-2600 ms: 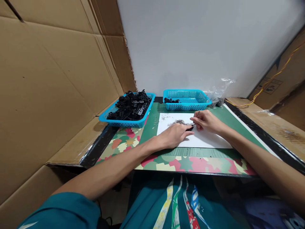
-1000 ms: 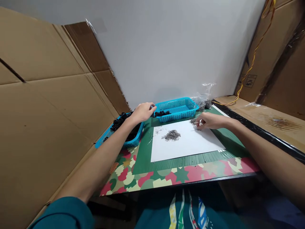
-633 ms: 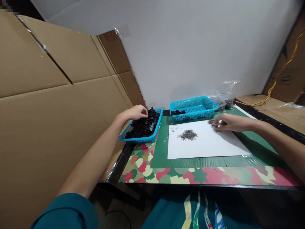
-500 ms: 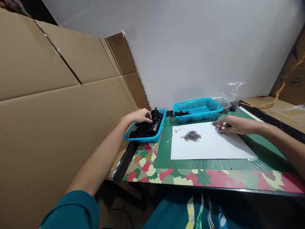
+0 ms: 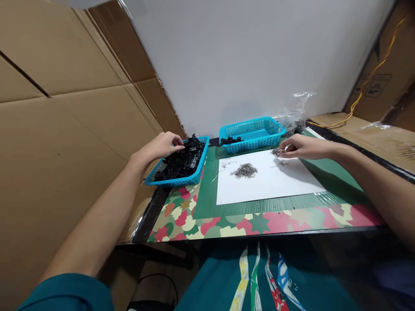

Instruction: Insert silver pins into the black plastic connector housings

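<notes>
My left hand (image 5: 165,145) is over the far left side of a blue basket (image 5: 194,178) heaped with black plastic parts (image 5: 183,162). Its fingers are curled in toward the thumb, and whatever may be in them is hidden. At the far right part of a white paper sheet (image 5: 269,185), my right hand (image 5: 296,147) has thumb and fingers pinched together at a small pile of tiny metal pieces (image 5: 276,152). Whether a piece sits in that pinch is too small to tell. A larger pile of thin metal pieces (image 5: 245,170) lies on the paper's left half.
Behind the paper stands a second blue basket (image 5: 254,144) with a few black parts (image 5: 231,140) at its left end. Clear plastic bags (image 5: 293,123) rest beside it. A cardboard panel (image 5: 81,129) rises on the left; a yellow cable (image 5: 353,106) runs at right.
The view has shifted, so the table sits farther left and higher. My left hand has moved from over the black parts to the basket's left side. My right hand stays by the small pile.
</notes>
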Demonstrator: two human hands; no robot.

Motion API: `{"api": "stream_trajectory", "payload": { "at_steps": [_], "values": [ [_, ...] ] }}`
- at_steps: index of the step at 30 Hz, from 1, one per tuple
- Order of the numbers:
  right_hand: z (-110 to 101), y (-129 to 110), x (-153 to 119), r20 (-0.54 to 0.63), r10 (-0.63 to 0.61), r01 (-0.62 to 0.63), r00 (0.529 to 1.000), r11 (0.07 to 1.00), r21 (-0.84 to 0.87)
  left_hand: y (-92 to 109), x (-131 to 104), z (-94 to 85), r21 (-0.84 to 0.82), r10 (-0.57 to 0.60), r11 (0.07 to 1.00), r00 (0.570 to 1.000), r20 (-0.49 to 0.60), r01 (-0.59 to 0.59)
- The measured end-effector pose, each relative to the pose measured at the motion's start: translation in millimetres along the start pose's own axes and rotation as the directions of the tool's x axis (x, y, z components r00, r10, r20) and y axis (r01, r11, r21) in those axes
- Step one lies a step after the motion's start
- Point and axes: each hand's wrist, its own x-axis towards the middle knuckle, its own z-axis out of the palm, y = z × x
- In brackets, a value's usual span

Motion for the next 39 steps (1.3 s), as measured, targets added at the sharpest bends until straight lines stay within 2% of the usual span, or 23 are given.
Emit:
{"api": "stream_trajectory", "payload": {
  "at_steps": [6,9,12,15,18,20,23,25,27,30,35,37,39],
  "values": [
    [2,-4,0,-0.036,-0.015,0.016,0.999,0.999,0.035,18,-13,-15.6,-0.009,-0.060,0.998,0.982,-0.178,0.060],
    [5,-4,1,-0.025,-0.023,0.023,0.999,0.999,-0.027,34,-20,-28.1,-0.073,-0.137,0.990,0.940,-0.314,0.120],
    [8,-5,2,0.011,-0.024,0.025,1.000,0.988,-0.150,54,-24,-36.0,-0.205,-0.168,0.975,0.900,-0.402,0.091],
    [9,-9,2,0.016,-0.029,0.031,0.999,0.980,-0.194,80,-25,-30.8,-0.360,-0.189,0.933,0.878,-0.439,0.021],
    [9,-16,2,0.033,-0.035,0.041,0.999,0.979,-0.199,112,-27,-8.2,-0.526,-0.193,0.846,0.870,-0.454,-0.087],
    [8,-21,1,0.035,-0.059,0.064,0.998,0.980,-0.186,136,-28,13.6,-0.667,-0.133,0.720,0.905,-0.405,-0.192],
    [7,-28,-2,-0.004,-0.079,0.078,0.997,0.989,-0.123,172,-31,45.3,-0.881,0.044,0.394,0.963,-0.266,-0.261],
    [9,-35,-3,-0.049,-0.074,0.074,0.996,0.997,-0.004,192,-31,60.6,-0.956,0.182,0.207,0.968,-0.171,-0.208],
    [13,-43,-5,-0.106,-0.076,0.093,0.992,0.982,0.166,207,-31,70.6,-0.991,0.288,0.085,0.955,-0.074,-0.103],
    [25,-59,-5,-0.209,-0.093,0.160,0.973,0.930,0.330,220,-33,80.3,-0.999,0.361,-0.021,0.932,0.024,0.034],
    [41,-79,-3,-0.296,-0.100,0.211,0.950,0.903,0.374,225,-42,94.9,-0.981,0.305,-0.163,0.951,0.051,0.105],
    [45,-82,-3,-0.292,-0.118,0.223,0.949,0.906,0.360,225,-47,98.0,-0.977,0.311,-0.152,0.946,0.094,0.147],
    [48,-83,-2,-0.282,-0.135,0.234,0.950,0.906,0.352,223,-52,98.1,-0.978,0.322,-0.099,0.936,0.143,0.183]
  ]
}}
